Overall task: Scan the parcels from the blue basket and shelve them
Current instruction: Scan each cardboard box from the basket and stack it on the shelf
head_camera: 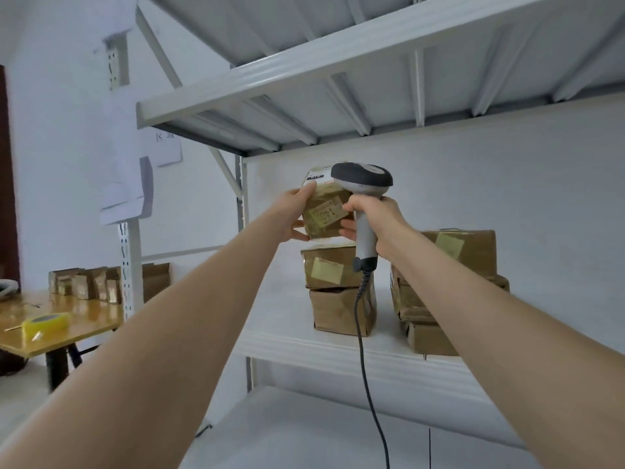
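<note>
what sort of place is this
Most likely a small parcel storeroom or sorting room. White metal shelving holds stacked taped cardboard parcels, the right hand grips a corded barcode scanner beside a labelled parcel held by the left hand, and more boxes sit on a wooden table.

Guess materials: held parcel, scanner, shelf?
Parcel: brown cardboard, seemingly taped over, judging by the sheen; paper labels. Scanner: likely matte grey plastic, darker head. Shelf: probably white-painted steel, given folded ribs under the upper deck.
</note>
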